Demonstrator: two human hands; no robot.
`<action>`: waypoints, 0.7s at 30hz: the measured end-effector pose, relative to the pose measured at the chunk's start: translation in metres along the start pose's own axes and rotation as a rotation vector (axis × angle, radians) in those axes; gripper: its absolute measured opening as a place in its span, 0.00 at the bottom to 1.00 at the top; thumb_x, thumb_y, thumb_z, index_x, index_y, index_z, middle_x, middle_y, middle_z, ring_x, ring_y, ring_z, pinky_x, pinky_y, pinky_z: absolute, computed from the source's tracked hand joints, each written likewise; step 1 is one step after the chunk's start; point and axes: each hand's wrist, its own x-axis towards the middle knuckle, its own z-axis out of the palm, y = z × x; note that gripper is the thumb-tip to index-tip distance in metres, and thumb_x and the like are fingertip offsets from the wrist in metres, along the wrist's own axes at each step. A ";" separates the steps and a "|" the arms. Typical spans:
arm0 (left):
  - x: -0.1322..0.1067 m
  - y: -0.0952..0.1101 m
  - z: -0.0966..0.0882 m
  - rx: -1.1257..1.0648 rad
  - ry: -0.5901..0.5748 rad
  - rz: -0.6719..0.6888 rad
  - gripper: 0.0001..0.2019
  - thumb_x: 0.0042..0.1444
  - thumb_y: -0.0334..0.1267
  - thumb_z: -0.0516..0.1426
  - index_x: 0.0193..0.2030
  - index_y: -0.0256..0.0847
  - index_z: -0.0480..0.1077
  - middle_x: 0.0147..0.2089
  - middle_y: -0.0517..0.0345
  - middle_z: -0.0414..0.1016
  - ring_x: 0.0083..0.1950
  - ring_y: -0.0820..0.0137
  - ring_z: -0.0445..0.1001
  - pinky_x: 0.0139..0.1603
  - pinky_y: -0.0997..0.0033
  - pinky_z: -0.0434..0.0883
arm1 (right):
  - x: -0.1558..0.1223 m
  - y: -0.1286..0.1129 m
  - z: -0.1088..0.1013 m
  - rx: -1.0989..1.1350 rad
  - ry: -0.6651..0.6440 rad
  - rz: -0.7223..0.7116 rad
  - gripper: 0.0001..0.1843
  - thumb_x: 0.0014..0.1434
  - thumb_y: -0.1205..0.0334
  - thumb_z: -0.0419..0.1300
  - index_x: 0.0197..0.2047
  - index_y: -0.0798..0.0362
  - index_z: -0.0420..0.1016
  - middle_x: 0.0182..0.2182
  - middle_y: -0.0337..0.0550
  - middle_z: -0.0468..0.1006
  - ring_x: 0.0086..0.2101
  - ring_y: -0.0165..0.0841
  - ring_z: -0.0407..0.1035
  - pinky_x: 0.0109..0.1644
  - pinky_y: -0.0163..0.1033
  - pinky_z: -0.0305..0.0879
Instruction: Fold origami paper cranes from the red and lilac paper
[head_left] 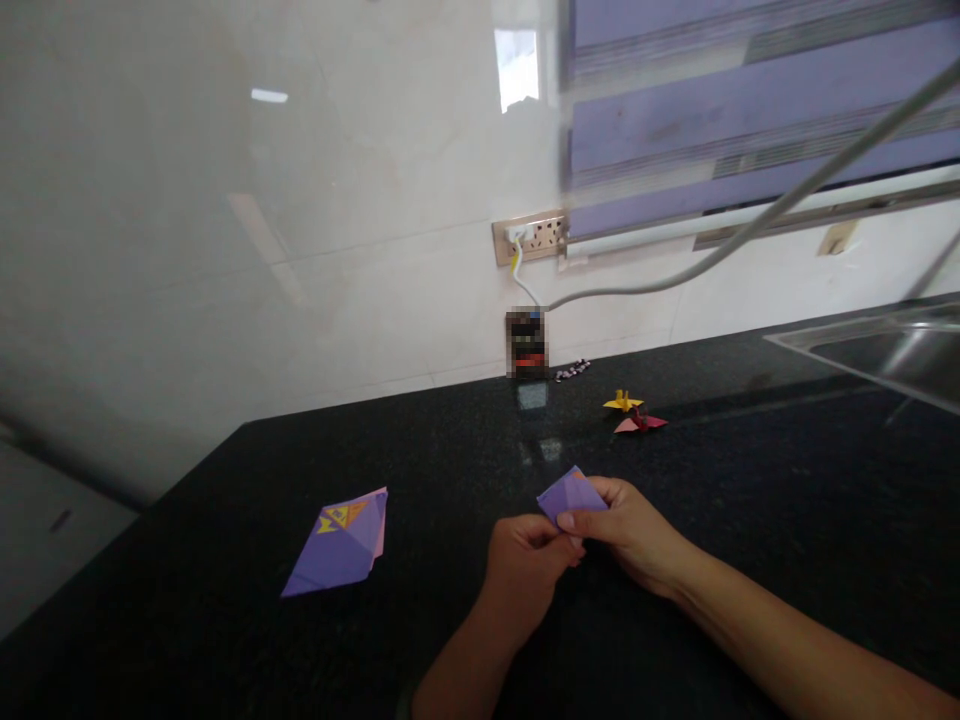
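A small folded piece of purple origami paper (pixel 564 495) is held up over the dark counter between my two hands. My right hand (pixel 626 525) pinches its right side, thumb in front. The fingers of my left hand (pixel 525 560) are closed at its lower edge, close against the right thumb; part of the paper there is hidden. To the left lies a purple paper packet (pixel 337 555) with a yellow and orange print and a pink edge showing. Beyond my hands sit a yellow paper crane (pixel 622 402) and a red and pink paper crane (pixel 641 422).
A black granite counter (pixel 442 440) runs along a pale tiled wall. Against the wall stands a dark pixelated object (pixel 527 345), beside a beaded strand (pixel 573 371). A grey cable (pixel 675 278) hangs near the socket (pixel 530 238). A steel sink (pixel 885 350) is at right.
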 end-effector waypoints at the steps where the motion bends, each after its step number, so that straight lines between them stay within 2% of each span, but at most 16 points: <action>1: -0.001 0.001 0.000 0.007 -0.002 -0.002 0.07 0.42 0.35 0.59 0.18 0.36 0.73 0.20 0.55 0.73 0.23 0.70 0.68 0.26 0.72 0.62 | 0.000 0.000 -0.001 -0.003 -0.003 0.001 0.10 0.39 0.61 0.66 0.25 0.58 0.71 0.18 0.36 0.69 0.19 0.25 0.60 0.24 0.32 0.57; 6: -0.004 0.008 0.002 0.059 -0.022 0.008 0.09 0.44 0.36 0.58 0.17 0.36 0.72 0.19 0.54 0.73 0.23 0.70 0.68 0.27 0.72 0.62 | 0.002 -0.005 -0.006 0.047 0.059 -0.051 0.09 0.41 0.61 0.65 0.25 0.58 0.72 0.20 0.37 0.70 0.21 0.25 0.61 0.26 0.32 0.56; 11: -0.004 0.004 0.001 0.109 -0.053 0.002 0.11 0.45 0.39 0.57 0.17 0.37 0.72 0.19 0.54 0.72 0.22 0.71 0.67 0.25 0.72 0.60 | 0.003 -0.013 -0.010 0.088 0.126 -0.076 0.10 0.44 0.60 0.64 0.22 0.58 0.71 0.18 0.35 0.68 0.20 0.23 0.58 0.23 0.31 0.52; 16: -0.002 0.003 0.000 0.061 -0.070 -0.015 0.09 0.44 0.38 0.58 0.20 0.35 0.71 0.20 0.56 0.71 0.22 0.72 0.65 0.25 0.74 0.60 | 0.001 -0.015 -0.009 0.041 0.120 -0.097 0.12 0.45 0.58 0.63 0.21 0.58 0.69 0.17 0.34 0.66 0.19 0.23 0.56 0.23 0.31 0.51; 21: -0.001 0.007 -0.001 -0.013 -0.073 -0.011 0.08 0.43 0.38 0.59 0.24 0.34 0.69 0.21 0.62 0.66 0.22 0.77 0.60 0.23 0.77 0.57 | 0.000 -0.012 -0.007 -0.047 0.100 -0.100 0.14 0.44 0.56 0.63 0.19 0.57 0.68 0.17 0.34 0.64 0.19 0.23 0.54 0.22 0.31 0.50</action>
